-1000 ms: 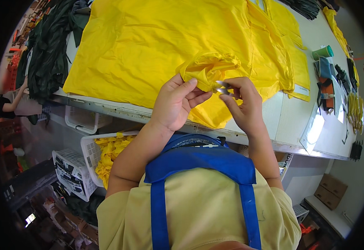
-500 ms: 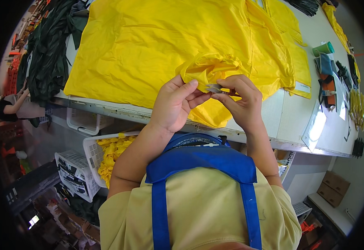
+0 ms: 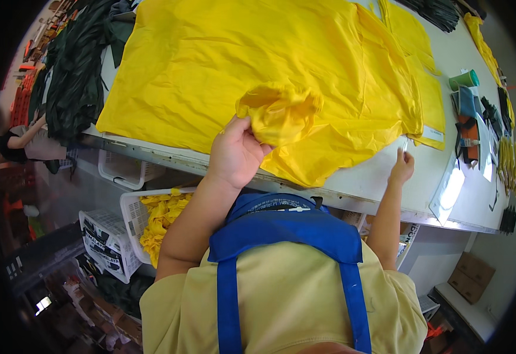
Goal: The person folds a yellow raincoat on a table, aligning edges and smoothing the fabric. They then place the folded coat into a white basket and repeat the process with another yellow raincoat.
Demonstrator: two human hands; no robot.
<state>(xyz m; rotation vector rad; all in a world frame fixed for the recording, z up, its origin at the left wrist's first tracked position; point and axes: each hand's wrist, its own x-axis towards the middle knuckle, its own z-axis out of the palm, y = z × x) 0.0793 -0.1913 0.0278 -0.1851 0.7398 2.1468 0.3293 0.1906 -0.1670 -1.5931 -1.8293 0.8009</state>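
A large yellow fabric piece spreads over the table, with wrinkles across it and one part hanging toward the near edge. My left hand is closed on its gathered, ruffled end, raised a little above the rest and slightly blurred. Off to the right, my right hand is closed low over the white tabletop, beside the fabric's right edge. Thin metal tips of thread snips stick up past its fingers; the rest of the tool is hidden in the hand.
Dark green fabric heaps at the table's left. On the right lie a green cylinder, an orange-and-black item and a clear sheet. A white basket of yellow fabric stands below the edge. Another person is far left.
My right hand has moved away from the gathered end, right and down to the tabletop, taking the snips along. My left hand still holds the gathered end, now shifted slightly left.
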